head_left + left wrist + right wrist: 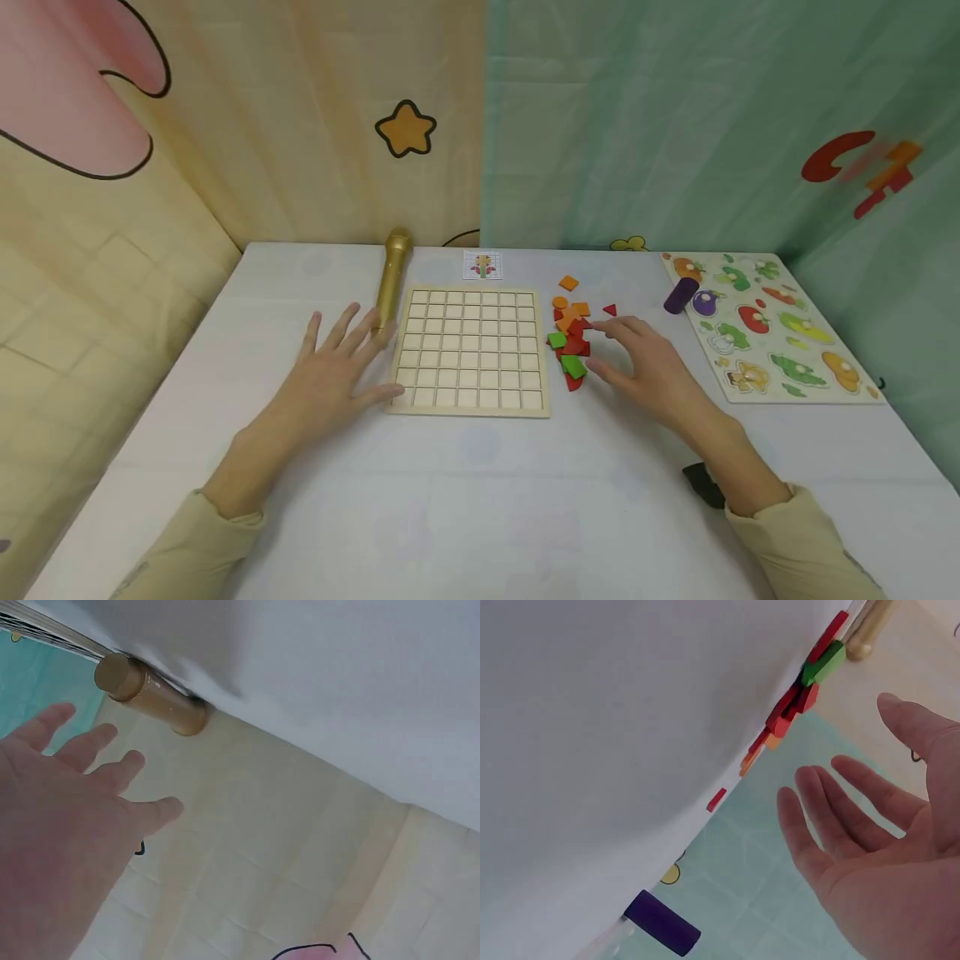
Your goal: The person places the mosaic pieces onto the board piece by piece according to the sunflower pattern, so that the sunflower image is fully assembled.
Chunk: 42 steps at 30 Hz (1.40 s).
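White table [465, 500] against creased backdrops — yellow-beige cloth [300, 167] on L w/ orange star [406, 130] & lg pink shape [67, 92], teal cloth [645, 125] on R; soft light.

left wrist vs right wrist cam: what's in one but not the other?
Only left wrist: the left hand, fingers spread, and a bit of pink backdrop print at the bottom edge.

Only right wrist: the right hand, the red pieces, green piece and orange pieces, plus the purple cylinder.

Both: the gold microphone (cut off by the frame in the right), white tabletop and backdrop.
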Motion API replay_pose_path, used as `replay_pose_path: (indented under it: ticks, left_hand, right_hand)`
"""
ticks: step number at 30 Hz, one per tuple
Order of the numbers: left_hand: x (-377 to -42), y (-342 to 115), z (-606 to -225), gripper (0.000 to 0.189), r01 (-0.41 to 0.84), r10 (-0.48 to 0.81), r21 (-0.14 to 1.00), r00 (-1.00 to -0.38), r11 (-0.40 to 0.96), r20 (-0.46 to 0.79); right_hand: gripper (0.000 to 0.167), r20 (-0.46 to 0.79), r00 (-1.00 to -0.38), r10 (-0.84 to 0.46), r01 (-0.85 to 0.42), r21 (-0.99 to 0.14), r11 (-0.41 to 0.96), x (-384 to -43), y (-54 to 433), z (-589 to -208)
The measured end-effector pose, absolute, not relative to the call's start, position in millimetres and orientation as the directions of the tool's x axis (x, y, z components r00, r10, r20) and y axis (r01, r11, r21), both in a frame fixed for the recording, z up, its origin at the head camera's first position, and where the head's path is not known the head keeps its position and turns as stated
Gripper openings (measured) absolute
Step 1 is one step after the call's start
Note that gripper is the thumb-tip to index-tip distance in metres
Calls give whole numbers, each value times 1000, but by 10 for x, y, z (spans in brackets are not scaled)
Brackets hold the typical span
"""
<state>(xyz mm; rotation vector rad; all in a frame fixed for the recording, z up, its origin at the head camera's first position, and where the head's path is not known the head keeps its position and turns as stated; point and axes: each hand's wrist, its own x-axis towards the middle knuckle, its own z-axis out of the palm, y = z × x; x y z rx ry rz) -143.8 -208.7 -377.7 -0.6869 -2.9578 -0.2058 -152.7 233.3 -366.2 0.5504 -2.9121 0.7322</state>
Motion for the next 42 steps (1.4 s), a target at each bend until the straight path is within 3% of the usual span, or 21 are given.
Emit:
replay_pose_path:
  ticks: [17, 31, 42]
  left_hand:
    - [-1346, -1915, -3874, 88, 552, 545, 88, -833, 829, 92]
    - [-1314, -1882, -3897, 88, 568, 562, 101, -823, 817, 80]
    - [-1306, -1857, -3890, 87, 577, 578, 150, -815, 803, 42]
  right_hand:
    - [39, 124, -910, -396, -404, -481, 778, -1480, 2150, -3676]
    - [33, 130, -877, -462, -478, -334, 812, -1484, 2109, -3701]
    - [26, 119, -891, -437, -450, -348, 823, -1485, 2106, -3689]
